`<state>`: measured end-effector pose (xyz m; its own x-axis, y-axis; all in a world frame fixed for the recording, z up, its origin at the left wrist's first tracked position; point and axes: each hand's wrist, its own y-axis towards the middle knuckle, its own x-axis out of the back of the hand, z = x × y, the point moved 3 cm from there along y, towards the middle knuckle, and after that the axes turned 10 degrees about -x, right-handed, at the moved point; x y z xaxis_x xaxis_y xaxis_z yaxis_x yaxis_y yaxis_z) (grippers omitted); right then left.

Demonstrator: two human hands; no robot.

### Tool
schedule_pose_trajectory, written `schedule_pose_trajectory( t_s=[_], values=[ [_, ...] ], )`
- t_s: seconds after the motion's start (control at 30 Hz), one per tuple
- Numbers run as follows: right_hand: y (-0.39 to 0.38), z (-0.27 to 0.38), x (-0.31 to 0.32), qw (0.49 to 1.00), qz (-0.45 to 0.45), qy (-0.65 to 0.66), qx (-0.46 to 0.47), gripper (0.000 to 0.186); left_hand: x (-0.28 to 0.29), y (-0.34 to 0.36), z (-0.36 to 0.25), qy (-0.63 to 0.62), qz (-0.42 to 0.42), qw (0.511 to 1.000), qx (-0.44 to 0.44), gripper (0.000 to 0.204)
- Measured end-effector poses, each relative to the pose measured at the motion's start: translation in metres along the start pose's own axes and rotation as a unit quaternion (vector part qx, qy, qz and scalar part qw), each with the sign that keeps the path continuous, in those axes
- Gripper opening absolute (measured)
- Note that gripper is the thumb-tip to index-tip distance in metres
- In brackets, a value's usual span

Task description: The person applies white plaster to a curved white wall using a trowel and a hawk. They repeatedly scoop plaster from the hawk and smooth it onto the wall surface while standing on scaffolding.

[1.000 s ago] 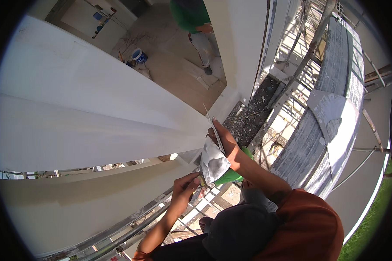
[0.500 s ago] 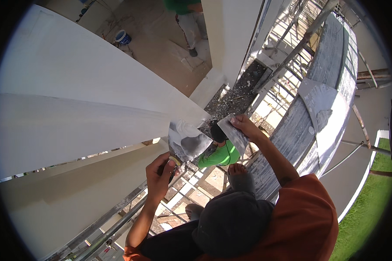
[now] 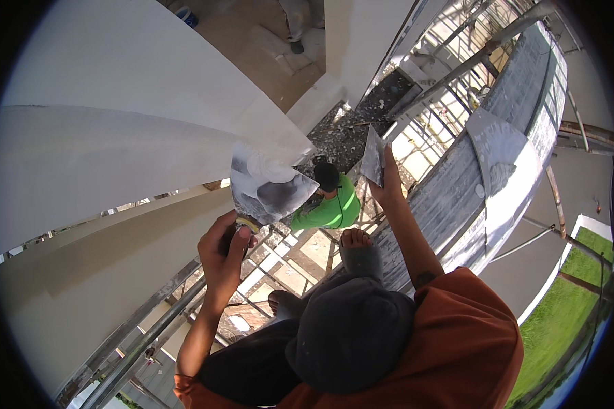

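My left hand (image 3: pixel 222 252) grips a wide putty knife, its handle partly yellow; the metal blade (image 3: pixel 280 201) carries pale wet putty and lies in view just below the corner of a white wall ledge (image 3: pixel 150 82). My right hand (image 3: pixel 391 180), raised over the scaffolding, holds a flat rectangular metal blade (image 3: pixel 372 157) tilted nearly upright, apart from the knife. Between the two, lower down, a co-worker (image 3: pixel 338 204) in a green top and dark cap is partly hidden by the blade. My bare foot (image 3: pixel 356 252) is below my hands.
A weathered plank (image 3: pixel 423 208) with a putty-smeared board (image 3: pixel 508 163) runs along the right. Scaffold poles (image 3: pixel 484 51) and bars cross beneath me over a drop. Through an opening, another person's legs (image 3: pixel 293 24) and a bucket (image 3: pixel 184 15) show. Grass (image 3: pixel 559 327) lies far below at lower right.
The two blades, close together a second ago, have separated: my left hand moved up and left, my right hand rose to the right. The co-worker below has come more into view.
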<state>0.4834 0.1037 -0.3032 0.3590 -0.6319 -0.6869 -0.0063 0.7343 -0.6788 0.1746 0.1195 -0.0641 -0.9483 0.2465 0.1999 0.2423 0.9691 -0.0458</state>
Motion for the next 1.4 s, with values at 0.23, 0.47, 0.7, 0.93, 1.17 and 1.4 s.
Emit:
schedule_pose_trajectory(
  t_s=[0.23,0.47,0.7,0.93,1.17,1.4],
  values=[
    [0.011,0.003,-0.038,0.998,0.021,-0.065,0.007,0.043,0.0,-0.002,0.001,-0.025,0.002,1.0,0.003,0.026],
    [0.006,-0.009,-0.043,0.997,0.012,-0.08,-0.021,0.044,0.002,0.001,-0.001,-0.011,0.02,1.0,0.006,0.027],
    [0.004,-0.027,-0.023,0.998,-0.019,-0.053,-0.023,0.041,0.004,0.0,0.01,0.0,0.035,0.998,0.043,0.028],
    [0.007,-0.019,-0.015,0.998,0.017,-0.045,-0.03,0.04,0.004,0.0,0.017,0.015,0.038,0.998,0.04,0.029],
    [0.004,-0.01,-0.029,0.998,-0.006,-0.057,-0.026,0.04,-0.001,0.001,0.017,0.002,0.02,0.999,0.036,0.032],
    [0.014,-0.021,-0.018,0.997,0.007,-0.066,-0.032,0.043,-0.005,-0.002,0.014,0.047,0.048,0.995,0.074,0.036]
  ],
)
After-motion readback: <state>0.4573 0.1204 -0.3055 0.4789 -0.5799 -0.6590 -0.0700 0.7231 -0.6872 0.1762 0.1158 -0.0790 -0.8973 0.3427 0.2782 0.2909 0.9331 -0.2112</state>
